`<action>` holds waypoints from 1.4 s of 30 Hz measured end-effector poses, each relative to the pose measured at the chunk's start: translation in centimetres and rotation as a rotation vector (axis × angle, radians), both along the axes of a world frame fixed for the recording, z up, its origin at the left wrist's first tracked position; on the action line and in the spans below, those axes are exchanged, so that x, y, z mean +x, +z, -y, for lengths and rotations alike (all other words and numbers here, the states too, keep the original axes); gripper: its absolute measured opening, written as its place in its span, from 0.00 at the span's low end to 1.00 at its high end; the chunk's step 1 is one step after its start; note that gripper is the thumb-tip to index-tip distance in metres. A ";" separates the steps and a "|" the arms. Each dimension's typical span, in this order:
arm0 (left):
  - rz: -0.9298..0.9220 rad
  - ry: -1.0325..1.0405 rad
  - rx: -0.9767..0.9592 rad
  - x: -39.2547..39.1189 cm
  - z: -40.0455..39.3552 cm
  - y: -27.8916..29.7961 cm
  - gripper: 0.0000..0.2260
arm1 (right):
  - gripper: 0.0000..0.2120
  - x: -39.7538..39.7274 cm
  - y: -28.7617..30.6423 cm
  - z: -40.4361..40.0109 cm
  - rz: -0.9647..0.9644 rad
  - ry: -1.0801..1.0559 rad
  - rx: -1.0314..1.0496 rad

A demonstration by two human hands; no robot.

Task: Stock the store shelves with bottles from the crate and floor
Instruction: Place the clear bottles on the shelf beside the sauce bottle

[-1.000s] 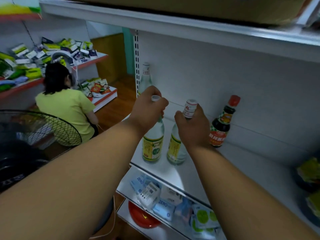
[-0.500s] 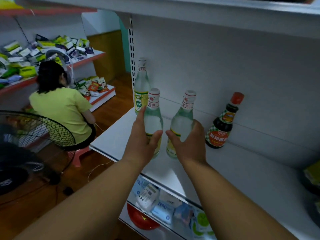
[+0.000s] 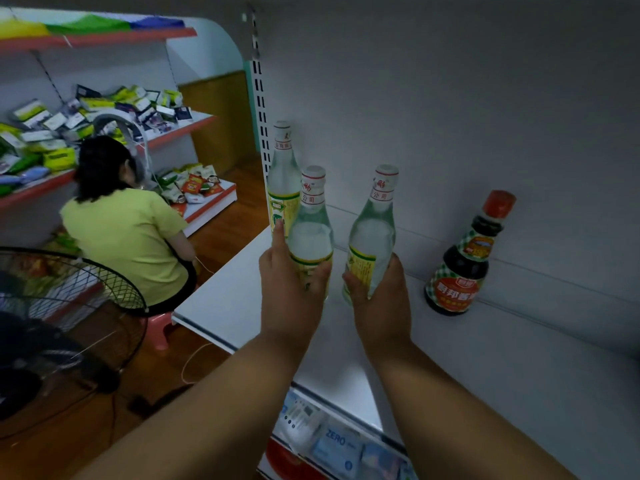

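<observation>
The white shelf point(image 3: 485, 368) fills our view from the centre out to four o'clock, its back panel rising behind everything. At nine o'clock a person in a yellow shirt point(image 3: 128, 237) sits facing away, with a black fan point(image 3: 62, 327) at eight o'clock.

On the shelf stand four bottles. At three o'clock of our hands is a dark soy sauce bottle point(image 3: 460, 261) with a red cap, upright and apart from the rest. At twelve o'clock, hard against the slotted upright, stands a rear clear bottle point(image 3: 282, 174). In front of it are the two clear glass bottles we are placing.

Our left hand point(image 3: 289, 292) wraps the lower body of the left clear bottle point(image 3: 310, 230), thumb curled round the label's right side and the forefinger lying straight up its left flank. Our right hand point(image 3: 381, 303) cups the base of the right clear bottle point(image 3: 372, 230), thumb and fingers curled round it. This bottle leans slightly to one o'clock, so we judge it is not yet settled flat; we cannot tell whether either base touches the shelf.

The risks we see: the left bottle sits just in front of the rear one, so pushing it back carelessly could knock glass on glass and topple it off the shelf's open end at ten o'clock. Letting go of the tilted right bottle too soon could tip it toward the soy sauce bottle.
</observation>
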State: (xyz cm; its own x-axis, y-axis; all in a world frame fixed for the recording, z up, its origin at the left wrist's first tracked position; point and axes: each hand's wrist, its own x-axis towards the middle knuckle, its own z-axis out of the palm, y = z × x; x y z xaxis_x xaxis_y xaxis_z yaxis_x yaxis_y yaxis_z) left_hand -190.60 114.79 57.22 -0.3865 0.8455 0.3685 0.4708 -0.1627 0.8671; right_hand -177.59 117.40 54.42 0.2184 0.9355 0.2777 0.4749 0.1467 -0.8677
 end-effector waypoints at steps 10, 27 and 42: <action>-0.037 0.090 -0.070 0.6 -4.2 -0.3 0.22 | 0.33 1.2 1.1 -5.5 0.217 -0.145 -0.103; -0.073 0.144 -0.137 0.7 -8.7 -4.0 0.27 | 0.35 -0.6 -2.2 -5.0 0.088 -0.289 -0.007; -0.115 -0.015 -0.086 0.0 -10.3 -5.4 0.28 | 0.30 -0.9 -2.4 -5.0 0.226 -0.318 -0.015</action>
